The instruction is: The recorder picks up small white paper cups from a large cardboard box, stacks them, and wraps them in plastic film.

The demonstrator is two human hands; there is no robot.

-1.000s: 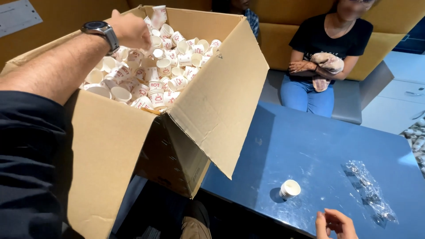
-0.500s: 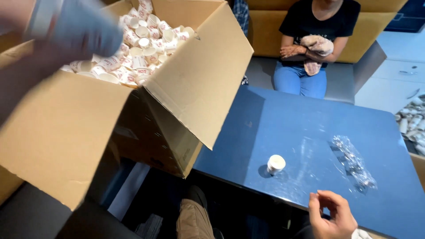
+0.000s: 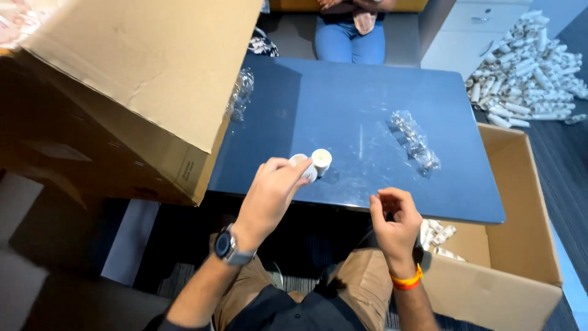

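Note:
My left hand, with a watch on its wrist, holds a small white cup at the near edge of the dark blue table. That cup touches a second small white cup standing on the table. My right hand, with an orange band on its wrist, hovers by the table's near edge with fingers loosely curled and nothing in them. A crumpled clear plastic wrapper lies on the table to the right of the cups.
A big open cardboard box fills the left side, its flap over the table's corner. Another open box on the right floor holds small cups. Stacks of white cups lie on the floor beyond. A seated person faces me.
My left hand came out of the big box and down to the table with a small cup, setting it against the cup that stood there. The view tilted down.

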